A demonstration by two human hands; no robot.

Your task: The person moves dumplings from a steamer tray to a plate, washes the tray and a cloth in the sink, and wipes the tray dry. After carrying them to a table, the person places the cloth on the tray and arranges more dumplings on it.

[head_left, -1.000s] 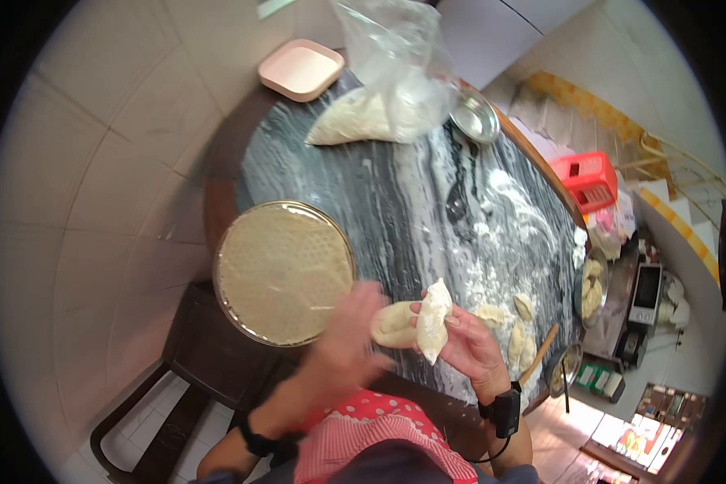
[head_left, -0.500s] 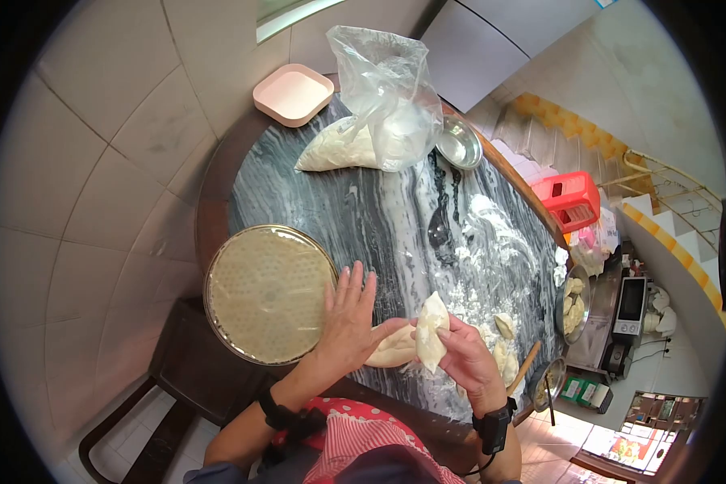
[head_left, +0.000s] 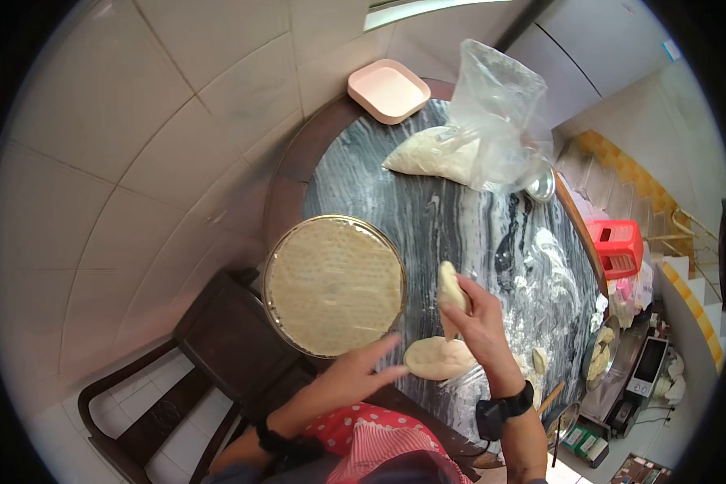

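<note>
A stuffed-looking piece of dough (head_left: 452, 292) is held up in my right hand (head_left: 480, 324), thumb and fingers pinching it above the marble table. Below it, an oval of flattened dough (head_left: 437, 358) lies near the table's front edge. My left hand (head_left: 361, 373) has its fingers spread and holds nothing, just below the rim of a round steamer tray (head_left: 335, 286) lined with pale cloth. The left fingertips are close to the flattened dough's left side. A small dough piece (head_left: 540, 360) rests to the right on the floured surface.
A plastic bag (head_left: 500, 121) of flour and a pink dish (head_left: 389, 91) stand at the back. A metal bowl (head_left: 542, 182) is behind the bag. Bowls with dough and filling (head_left: 599, 361), a rolling pin (head_left: 551, 398) and a red basket (head_left: 619, 248) are at the right; a dark chair (head_left: 234, 343) is at the left.
The view has shifted left, moving the scene rightward. My right hand has lifted the dough piece away from the flattened dough, toward the tray. My left hand has drawn back off the tray's edge.
</note>
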